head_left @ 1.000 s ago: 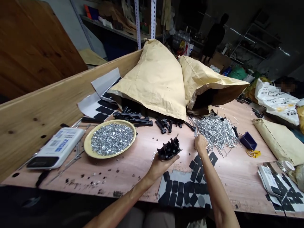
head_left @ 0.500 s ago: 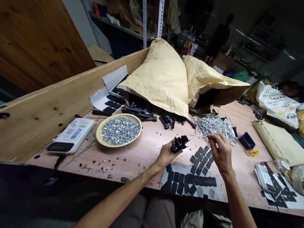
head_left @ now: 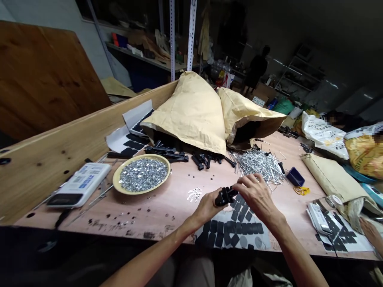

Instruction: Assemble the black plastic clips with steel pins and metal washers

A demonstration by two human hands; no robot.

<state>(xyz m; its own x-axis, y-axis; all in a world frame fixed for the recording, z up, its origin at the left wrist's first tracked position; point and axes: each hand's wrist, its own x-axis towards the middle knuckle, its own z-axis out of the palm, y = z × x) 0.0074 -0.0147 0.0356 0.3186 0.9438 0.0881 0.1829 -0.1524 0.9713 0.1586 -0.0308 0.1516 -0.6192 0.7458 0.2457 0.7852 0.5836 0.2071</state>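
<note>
Black plastic parts (head_left: 226, 196) were gripped in the person's left hand (head_left: 208, 207), raised over the desk (head_left: 179, 187); take them as the clock's centre, with twelve at the far side. On the desk's pinkish top, a large tan sack (head_left: 191, 111) lay at eleven o'clock, its mouth toward the person, and a smaller tan sack (head_left: 233, 105) leaned beside it toward one. At six o'clock a pale sheet (head_left: 265, 242) carried rows of rounded black pads. Out at nine lay a white device (head_left: 85, 179) with a dark panel, and nearer, between nine and ten, a yellow bowl (head_left: 116, 182) filled with small metal washers. A heap of thin metal pins (head_left: 259, 165) spread between one and two o'clock. In front of that heap, the right hand (head_left: 255, 195) had its fingers drawn narrow at the right end of the held parts; whether they pinched anything I could not tell. Between two and three sat a small dark-blue box (head_left: 295, 176). Smallest were some loose washers (head_left: 195, 194), scattered near the left hand at nine.
</note>
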